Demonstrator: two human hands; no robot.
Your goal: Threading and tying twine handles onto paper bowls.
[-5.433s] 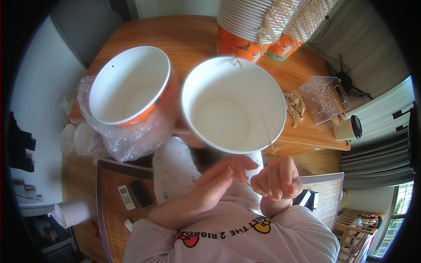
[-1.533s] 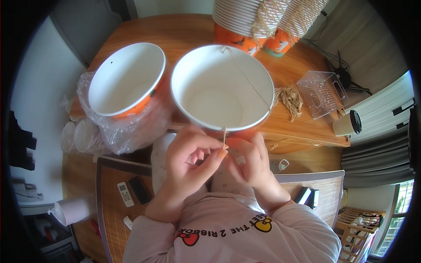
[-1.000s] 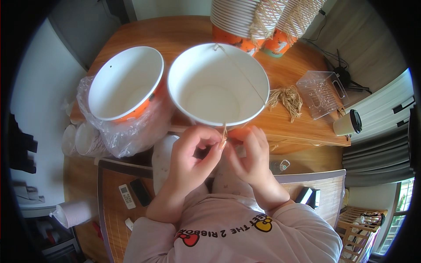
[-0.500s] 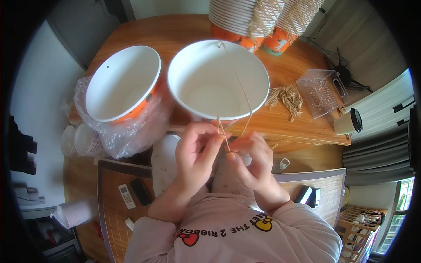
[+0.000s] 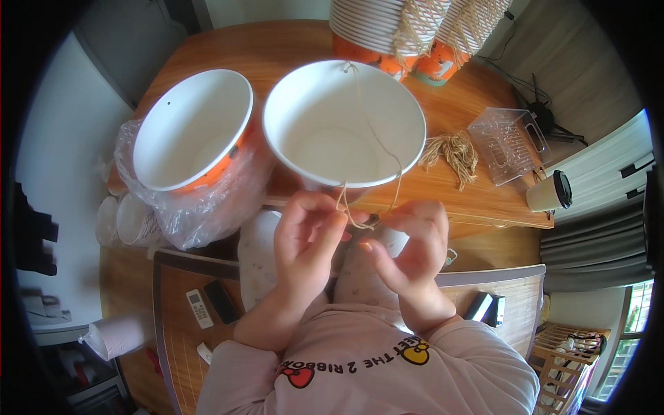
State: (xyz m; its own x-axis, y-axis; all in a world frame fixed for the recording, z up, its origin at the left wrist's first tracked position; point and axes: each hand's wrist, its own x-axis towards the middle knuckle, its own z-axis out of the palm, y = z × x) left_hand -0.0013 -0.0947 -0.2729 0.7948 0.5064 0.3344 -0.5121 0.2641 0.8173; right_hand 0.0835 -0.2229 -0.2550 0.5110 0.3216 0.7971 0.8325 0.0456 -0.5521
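A large white-lined paper bucket [image 5: 339, 155] stands at the table's near edge before me. Thin twine [image 5: 373, 135] is fixed at its far rim, crosses the opening and hangs over the near right rim. At the near rim the twine forms a slack loop between my hands. My left hand [image 5: 308, 238] pinches the twine just below that rim, thumb against fingers. My right hand [image 5: 418, 242] is beside the loop, thumb and forefinger apart, the forefinger close to the twine. Whether that finger touches it I cannot make out.
Another paper bucket [image 5: 190, 135] leans on clear plastic wrapping [image 5: 200, 214] at left. Stacked buckets with twine [image 5: 387, 28] stand at the back. A twine bundle [image 5: 453, 155], a clear plastic bin [image 5: 505, 145] and a lidded cup [image 5: 550, 191] are on the right.
My right thumb and forefinger have parted and moved slightly right, letting go of the twine. The twine, taut before, now sags in a loose loop.
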